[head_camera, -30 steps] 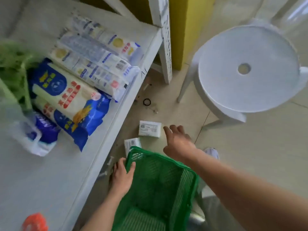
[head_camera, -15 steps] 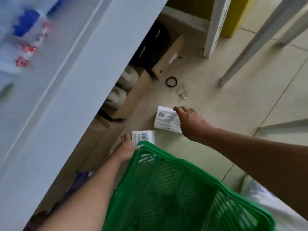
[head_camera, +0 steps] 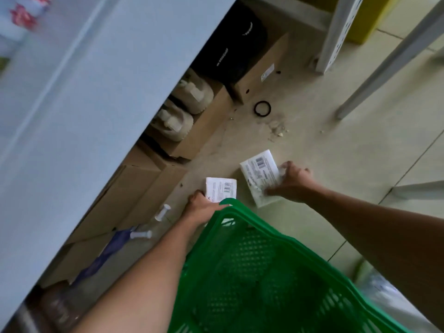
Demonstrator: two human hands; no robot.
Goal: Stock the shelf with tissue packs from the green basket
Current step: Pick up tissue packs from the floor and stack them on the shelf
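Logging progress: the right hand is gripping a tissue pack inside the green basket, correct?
Not quite. The right hand does grip a tissue pack, but the pack is outside the green basket, down by the floor, as the head view shows.

Green mesh basket (head_camera: 252, 272); white barcoded tissue packs (head_camera: 260, 175); brown boxes (head_camera: 192, 138)

Two tissue packs (head_camera: 221, 189) (head_camera: 260, 175); one green basket (head_camera: 252, 272); two hands (head_camera: 201, 209) (head_camera: 294, 182); one black ring (head_camera: 262, 108); two white spools (head_camera: 163, 212) (head_camera: 141, 234).

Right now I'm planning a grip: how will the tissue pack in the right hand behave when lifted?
Probably soft: the tissue pack looks creased where the right hand grips it. Likely light; a one-edge grip seems enough. Flat-sided, so unlikely to roll.
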